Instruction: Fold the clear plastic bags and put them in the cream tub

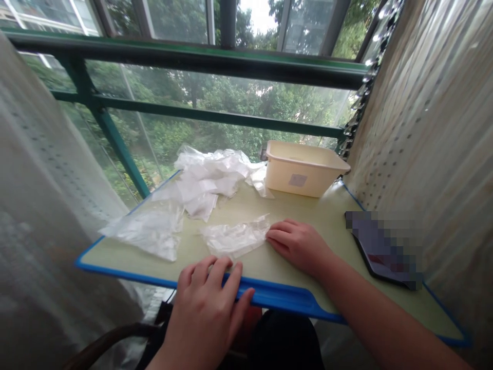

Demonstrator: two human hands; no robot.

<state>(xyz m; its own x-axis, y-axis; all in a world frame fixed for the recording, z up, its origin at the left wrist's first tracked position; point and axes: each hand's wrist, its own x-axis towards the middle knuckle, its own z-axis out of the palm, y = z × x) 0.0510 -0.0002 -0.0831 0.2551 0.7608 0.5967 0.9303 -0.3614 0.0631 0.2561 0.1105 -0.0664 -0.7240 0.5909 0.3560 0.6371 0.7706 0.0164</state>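
Observation:
A clear plastic bag, crinkled and lying flat, is on the table between my hands. My right hand rests at its right end, fingertips touching the edge; whether they pinch it is hidden. At the front edge, my left hand lies over the blue rim with its fingers spread and nothing in it. Another clear bag lies flat at the left of the table. Behind both is a loose heap of white and clear plastic bags.
A cream plastic bin with a small label stands at the back right. A phone, partly blurred, lies on the right. The pale table has a blue edge. Curtains hang on both sides, and a green railing runs behind.

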